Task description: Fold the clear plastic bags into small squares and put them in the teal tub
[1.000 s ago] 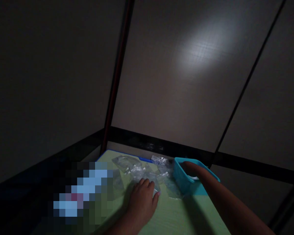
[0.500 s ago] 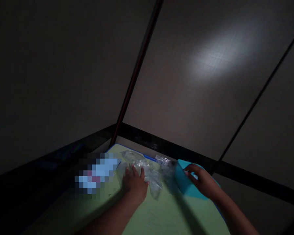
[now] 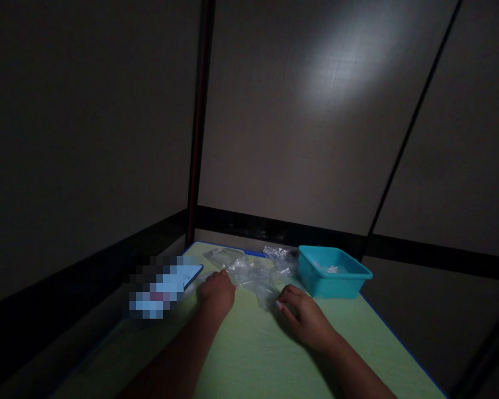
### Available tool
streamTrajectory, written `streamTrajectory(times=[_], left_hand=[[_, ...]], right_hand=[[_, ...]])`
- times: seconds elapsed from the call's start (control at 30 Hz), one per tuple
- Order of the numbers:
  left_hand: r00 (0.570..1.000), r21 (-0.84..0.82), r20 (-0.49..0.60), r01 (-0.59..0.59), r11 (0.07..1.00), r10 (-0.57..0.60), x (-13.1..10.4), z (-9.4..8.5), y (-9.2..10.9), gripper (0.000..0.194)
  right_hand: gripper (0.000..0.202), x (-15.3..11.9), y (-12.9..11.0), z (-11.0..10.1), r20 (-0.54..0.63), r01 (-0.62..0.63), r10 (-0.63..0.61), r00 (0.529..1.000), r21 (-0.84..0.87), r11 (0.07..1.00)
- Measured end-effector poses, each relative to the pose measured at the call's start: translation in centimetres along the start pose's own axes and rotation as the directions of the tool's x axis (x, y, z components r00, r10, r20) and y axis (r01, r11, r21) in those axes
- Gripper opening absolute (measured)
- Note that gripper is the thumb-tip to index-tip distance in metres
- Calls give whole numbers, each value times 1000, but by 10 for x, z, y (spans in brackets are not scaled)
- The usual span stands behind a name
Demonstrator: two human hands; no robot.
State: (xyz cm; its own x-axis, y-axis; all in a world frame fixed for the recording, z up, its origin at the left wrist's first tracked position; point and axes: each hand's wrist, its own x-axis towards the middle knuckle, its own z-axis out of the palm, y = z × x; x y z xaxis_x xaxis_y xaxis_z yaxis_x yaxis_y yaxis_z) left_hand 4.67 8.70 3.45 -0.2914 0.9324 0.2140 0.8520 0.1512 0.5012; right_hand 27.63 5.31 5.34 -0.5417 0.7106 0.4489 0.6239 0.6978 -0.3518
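My left hand (image 3: 218, 293) is closed, its fingers curled down at the near left edge of crumpled clear plastic bags (image 3: 249, 274). Whatever those fingers may hold is hidden. To the right, my right hand (image 3: 303, 317) is in a pinch just above the table, beside the near end of the plastic. A small pale spot shows at its fingertips, too small to name. Behind this hand stands a turquoise plastic basket (image 3: 336, 287), upright, with some clear or whitish material (image 3: 330, 269) inside.
A phone (image 3: 193, 274), partly blurred out, is at the left side of the light green table (image 3: 249, 354). The table has a blue edge and stands in a corner of panelled walls (image 3: 283, 138). More clear plastic (image 3: 278, 255) lies at the back, left of the basket.
My right hand has come out of the basket, moving left and nearer to me. My left hand's spread fingers have curled in, slightly to the left. The view has turned and levelled.
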Motion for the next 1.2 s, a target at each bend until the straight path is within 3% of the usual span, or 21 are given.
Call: streamTrajectory(times=[0.1, 0.2, 0.33, 0.43, 0.5, 0.53, 0.6, 0.67, 0.73, 0.8, 0.9, 1.0, 1.1, 1.2], left_hand=[[1000, -136, 21, 22, 990, -19, 3, 1, -4, 11], [1000, -323, 7, -17, 946, 21, 3, -1, -2, 26], [979, -581, 13, -159, 798, 205, -4, -1, 15, 36], [930, -735, 93, -176, 655, 354, -18, 0, 34, 44], [896, -840, 151, -106, 532, 417, -31, -2, 44, 45], [870, -929, 221, 51, 367, 440, -36, -2, 48, 40], [816, -941, 338, 296, 164, 468, -44, -3, 53, 32], [805, -908, 402, 414, 72, 437, -48, -1, 56, 28], [840, -908, 404, 416, 49, 362, -48, 2, 56, 28], [870, -918, 388, 394, 42, 306, -45, 4, 54, 31], [883, -911, 405, 412, 21, 235, -38, 2, 51, 32], [902, -906, 408, 419, -58, 140, -29, -1, 47, 27], [922, -914, 378, 385, -126, 77, -18, -3, 43, 28], [920, -910, 391, 393, -129, 39, -9, -4, 38, 32]], right_hand=[[22, -3, 6, -1, -2, -29, 29, 1000, 43, 999], [22, -2, 11, -2, -20, -40, 41, 999, 70, 997], [21, -2, 13, -2, -44, -21, 26, 999, 104, 994], [17, -3, 14, -1, -78, -28, 43, 996, 188, 982], [20, -3, 14, 0, -98, -37, 75, 992, 337, 941], [25, -3, 14, 2, -93, -34, 84, 992, 441, 897], [38, -3, 14, 6, -53, -39, 98, 994, 661, 749], [41, -2, 12, 10, 19, -94, 139, 990, 825, 557], [38, 0, 10, 12, 99, -165, 183, 978, 902, 398], [37, 0, 8, 13, 160, -220, 207, 965, 922, 317], [35, 0, 11, 12, 229, -282, 201, 952, 913, 296], [36, 0, 20, 14, 267, -317, 193, 944, 895, 314], [35, 0, 28, 15, 236, -310, 231, 944, 873, 377], [33, 0, 33, 13, 196, -299, 264, 945, 844, 446]])
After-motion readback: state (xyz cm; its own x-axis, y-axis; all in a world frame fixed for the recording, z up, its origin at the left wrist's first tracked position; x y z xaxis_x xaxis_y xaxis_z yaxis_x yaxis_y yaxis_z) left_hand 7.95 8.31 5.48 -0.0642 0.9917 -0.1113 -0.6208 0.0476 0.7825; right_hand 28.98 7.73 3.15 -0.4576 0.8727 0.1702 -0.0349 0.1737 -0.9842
